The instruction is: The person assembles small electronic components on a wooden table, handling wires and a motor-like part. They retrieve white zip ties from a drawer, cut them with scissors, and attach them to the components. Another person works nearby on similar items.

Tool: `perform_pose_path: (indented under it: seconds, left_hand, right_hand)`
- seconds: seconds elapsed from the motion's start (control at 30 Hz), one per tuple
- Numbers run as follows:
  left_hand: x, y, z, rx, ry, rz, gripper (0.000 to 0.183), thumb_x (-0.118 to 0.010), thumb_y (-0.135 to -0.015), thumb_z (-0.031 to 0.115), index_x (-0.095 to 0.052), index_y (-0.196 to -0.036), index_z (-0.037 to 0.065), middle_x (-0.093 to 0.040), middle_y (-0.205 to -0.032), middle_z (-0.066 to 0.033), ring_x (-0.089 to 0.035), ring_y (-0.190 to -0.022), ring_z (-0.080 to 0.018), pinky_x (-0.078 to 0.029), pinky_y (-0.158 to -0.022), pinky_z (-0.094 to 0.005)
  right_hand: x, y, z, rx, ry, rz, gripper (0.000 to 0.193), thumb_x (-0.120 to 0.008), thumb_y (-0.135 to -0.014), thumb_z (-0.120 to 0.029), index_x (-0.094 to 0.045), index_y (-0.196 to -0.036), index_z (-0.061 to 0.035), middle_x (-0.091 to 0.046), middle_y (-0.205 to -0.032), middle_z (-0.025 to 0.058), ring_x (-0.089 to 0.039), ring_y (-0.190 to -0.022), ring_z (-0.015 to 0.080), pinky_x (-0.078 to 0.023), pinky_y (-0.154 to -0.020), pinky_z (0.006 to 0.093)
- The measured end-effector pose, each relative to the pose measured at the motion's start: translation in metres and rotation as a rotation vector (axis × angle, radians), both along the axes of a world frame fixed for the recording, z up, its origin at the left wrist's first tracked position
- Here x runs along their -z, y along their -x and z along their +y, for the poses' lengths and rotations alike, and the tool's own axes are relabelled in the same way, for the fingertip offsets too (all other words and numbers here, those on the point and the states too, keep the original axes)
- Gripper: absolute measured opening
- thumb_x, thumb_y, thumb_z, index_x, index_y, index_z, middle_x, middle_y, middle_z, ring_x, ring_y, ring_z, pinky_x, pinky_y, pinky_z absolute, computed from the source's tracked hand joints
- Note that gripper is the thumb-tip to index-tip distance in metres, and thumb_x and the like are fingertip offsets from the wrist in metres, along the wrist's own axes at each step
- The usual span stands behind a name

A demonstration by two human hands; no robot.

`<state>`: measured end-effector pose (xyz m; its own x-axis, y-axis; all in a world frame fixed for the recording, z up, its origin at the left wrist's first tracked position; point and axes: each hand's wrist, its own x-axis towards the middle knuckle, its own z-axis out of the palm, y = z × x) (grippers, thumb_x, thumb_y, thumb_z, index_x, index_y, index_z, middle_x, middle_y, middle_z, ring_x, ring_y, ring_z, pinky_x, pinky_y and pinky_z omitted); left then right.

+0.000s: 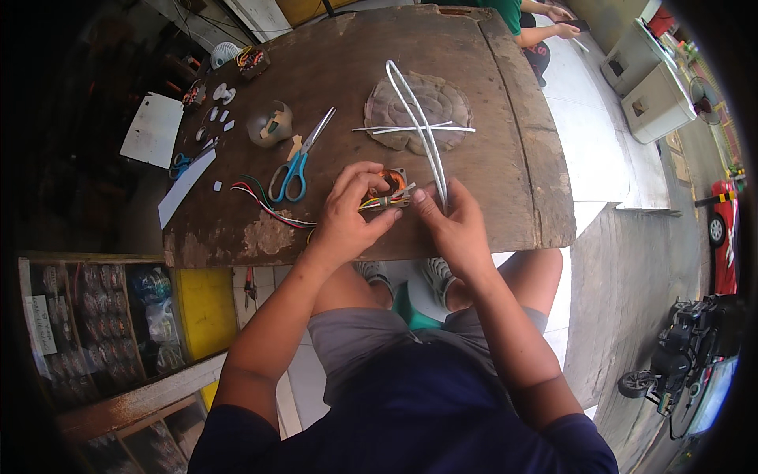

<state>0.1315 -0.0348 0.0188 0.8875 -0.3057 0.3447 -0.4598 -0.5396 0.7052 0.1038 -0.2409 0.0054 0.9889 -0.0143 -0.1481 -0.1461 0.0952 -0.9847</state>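
My left hand [346, 215] is closed around the side of a small motor stator [403, 199] with copper windings, near the table's front edge. From beneath that hand a bundle of red, green, white and black lead wires [264, 207] trails leftward. Pinched in my right hand [459, 231] is a long white sleeving cord [412, 99], doubled into a narrow loop that reaches away from me over a round cloth pad [456, 99]. My right thumb is close to the stator's right side. Thin white sleeving pieces [464, 129] lie crossed on the pad.
Blue-handled scissors [292, 175] and a round bowl [268, 125] lie left on the wooden table [332, 63]. Beyond are a white spool [224, 93], another wound stator [251, 62] and a white sheet [187, 188]. Another person's hands [562, 24] hold a dark object at the far right.
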Motion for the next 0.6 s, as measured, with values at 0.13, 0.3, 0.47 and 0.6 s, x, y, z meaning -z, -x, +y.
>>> perform_pose_path:
  seconds: [0.13, 0.3, 0.47, 0.6]
  left_hand:
    - [0.016, 0.001, -0.005, -0.053, 0.094, -0.047, 0.029, -0.088, -0.083, 0.009, -0.069, -0.105, 0.003, -0.066, -0.130, -0.0166, -0.068, -0.122, -0.0352, -0.057, -0.099, -0.0433]
    - [0.020, 0.003, -0.007, -0.063, 0.099, -0.064, 0.027, -0.088, -0.084, 0.008, -0.073, -0.106, 0.006, -0.065, -0.132, -0.0160, -0.066, -0.124, -0.0351, -0.055, -0.102, -0.0434]
    - [0.026, 0.004, -0.005, -0.044, 0.117, -0.049, 0.027, -0.087, -0.085, 0.007, -0.075, -0.109, 0.009, -0.064, -0.135, -0.0150, -0.065, -0.127, -0.0349, -0.054, -0.105, -0.0443]
    - [0.030, 0.004, -0.005, -0.049, 0.141, -0.026, 0.028, -0.087, -0.084, 0.006, -0.075, -0.109, 0.009, -0.063, -0.136, -0.0143, -0.065, -0.127, -0.0349, -0.054, -0.105, -0.0445]
  right_hand:
    - [0.002, -0.003, 0.005, 0.039, -0.066, 0.022, 0.017, -0.077, -0.104, -0.018, -0.069, -0.103, -0.0034, -0.060, -0.081, -0.0051, -0.048, -0.073, 0.0038, -0.040, -0.063, 0.0243]
    - [0.004, -0.004, 0.003, 0.056, -0.041, -0.042, 0.015, -0.077, -0.103, -0.013, -0.073, -0.110, -0.0001, -0.068, -0.086, -0.0029, -0.056, -0.078, 0.0050, -0.047, -0.069, 0.0242]
    - [-0.003, -0.006, -0.001, 0.011, 0.102, 0.017, 0.021, -0.081, -0.099, -0.011, -0.074, -0.114, 0.0015, -0.071, -0.092, 0.0002, -0.061, -0.086, 0.0063, -0.050, -0.075, 0.0234]
    - [-0.008, -0.011, 0.002, 0.036, 0.028, -0.012, 0.024, -0.085, -0.095, -0.008, -0.073, -0.114, 0.0014, -0.073, -0.096, 0.0023, -0.065, -0.088, 0.0081, -0.052, -0.077, 0.0239]
